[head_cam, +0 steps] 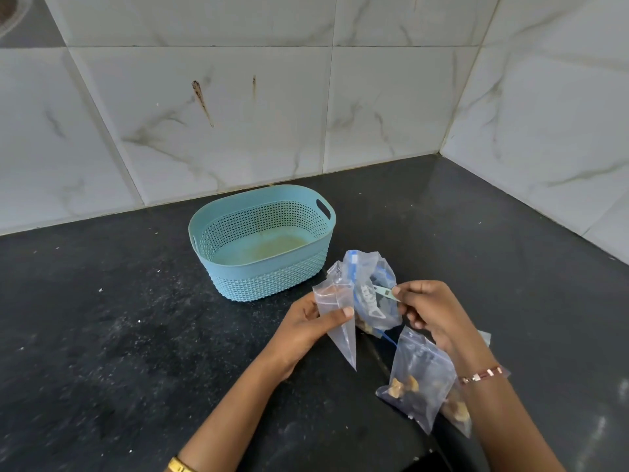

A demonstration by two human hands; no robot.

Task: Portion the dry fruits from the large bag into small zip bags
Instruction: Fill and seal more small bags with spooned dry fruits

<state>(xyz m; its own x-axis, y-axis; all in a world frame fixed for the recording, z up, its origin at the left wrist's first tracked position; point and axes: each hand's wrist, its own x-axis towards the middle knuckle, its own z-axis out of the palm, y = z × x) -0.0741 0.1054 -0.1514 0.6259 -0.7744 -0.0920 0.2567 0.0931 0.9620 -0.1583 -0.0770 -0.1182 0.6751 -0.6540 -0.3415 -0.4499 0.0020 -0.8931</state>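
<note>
My left hand point(308, 327) holds an empty small clear zip bag point(337, 321) by its side, thumb pressed on the front, its corner pointing down. Just right of it stands the large clear bag point(369, 287) with blue print, a few dry fruits showing at its bottom. My right hand point(430, 313) pinches the pale green zip strip at that large bag's mouth. Under my right wrist lie filled small zip bags point(420, 381) holding brown dry fruits, partly hidden by the arm.
A light blue perforated plastic basket point(238, 277) stands on the black speckled counter point(119, 335) behind the bags, with nothing in it. White marble-look tiled walls meet in a corner at the back right.
</note>
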